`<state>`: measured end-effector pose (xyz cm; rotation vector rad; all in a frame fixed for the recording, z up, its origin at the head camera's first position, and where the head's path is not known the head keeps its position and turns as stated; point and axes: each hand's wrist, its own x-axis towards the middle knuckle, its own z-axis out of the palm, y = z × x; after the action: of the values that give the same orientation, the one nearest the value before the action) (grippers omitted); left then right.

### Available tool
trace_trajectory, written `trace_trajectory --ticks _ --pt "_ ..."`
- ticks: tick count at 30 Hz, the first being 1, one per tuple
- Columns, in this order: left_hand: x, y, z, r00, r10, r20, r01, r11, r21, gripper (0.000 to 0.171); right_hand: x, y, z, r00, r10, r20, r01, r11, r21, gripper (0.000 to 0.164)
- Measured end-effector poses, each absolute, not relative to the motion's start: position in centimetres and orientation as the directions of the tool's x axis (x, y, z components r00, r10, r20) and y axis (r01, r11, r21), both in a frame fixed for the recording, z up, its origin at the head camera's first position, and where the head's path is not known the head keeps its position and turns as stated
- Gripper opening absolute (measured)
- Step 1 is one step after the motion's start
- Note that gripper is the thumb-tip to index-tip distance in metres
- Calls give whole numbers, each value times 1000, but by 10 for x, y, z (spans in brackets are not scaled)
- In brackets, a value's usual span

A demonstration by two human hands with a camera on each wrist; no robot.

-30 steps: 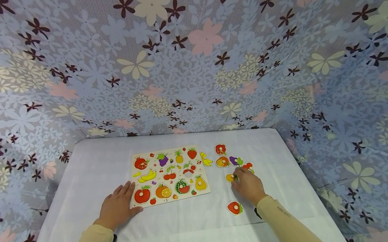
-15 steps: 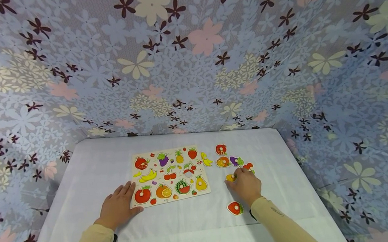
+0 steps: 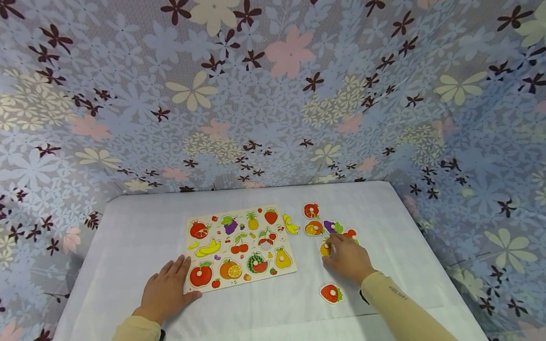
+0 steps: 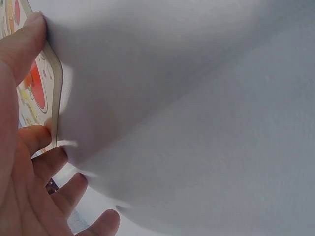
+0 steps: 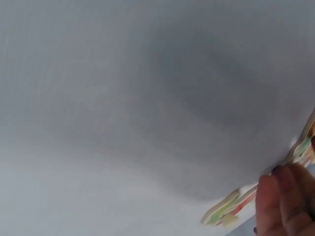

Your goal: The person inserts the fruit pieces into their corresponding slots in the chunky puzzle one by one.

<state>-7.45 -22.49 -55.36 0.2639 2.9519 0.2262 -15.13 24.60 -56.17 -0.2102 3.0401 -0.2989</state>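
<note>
My right hand (image 3: 349, 259) pinches a pineapple puzzle piece (image 3: 325, 249) by its knob, low over the white table; whether the piece touches the cloth cannot be told. My left hand (image 3: 165, 289) rests at the near left corner of the wooden fruit puzzle board (image 3: 240, 216). In the left wrist view its thumb touches the board's edge (image 4: 58, 93), while the other fingers spread along the side. Knobbed apple (image 3: 200, 274), watermelon (image 3: 257, 263) and pear (image 3: 283, 258) pieces lie in the board. Close to my right hand are grape (image 3: 332, 227) and cherry (image 3: 352, 234) pieces, the cherries partly hidden.
Beside the board's right edge lies a banana piece (image 3: 291, 224). Pomegranate (image 3: 310, 211) and orange (image 3: 313, 228) pieces are farther back, and a strawberry piece (image 3: 331, 293) lies nearer. Flowered fabric (image 3: 271, 139) rises behind the table (image 3: 137, 224) and at both sides.
The pineapple piece has turned in my right hand, its leaves now pointing away from me rather than to the right. My left hand and the board have stayed still.
</note>
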Motion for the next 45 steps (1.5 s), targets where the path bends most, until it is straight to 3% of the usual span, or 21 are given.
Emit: trace_trajectory --ticks 32,45 --pt "-75 -225 -551 -970 175 -170 149 976 157 99 -164 248 -566 -972 -233 21 -231 943 -241 40" --pt "-77 -229 -558 -972 178 -150 154 975 161 99 -198 204 -539 -907 -413 82 -419 867 -269 44"
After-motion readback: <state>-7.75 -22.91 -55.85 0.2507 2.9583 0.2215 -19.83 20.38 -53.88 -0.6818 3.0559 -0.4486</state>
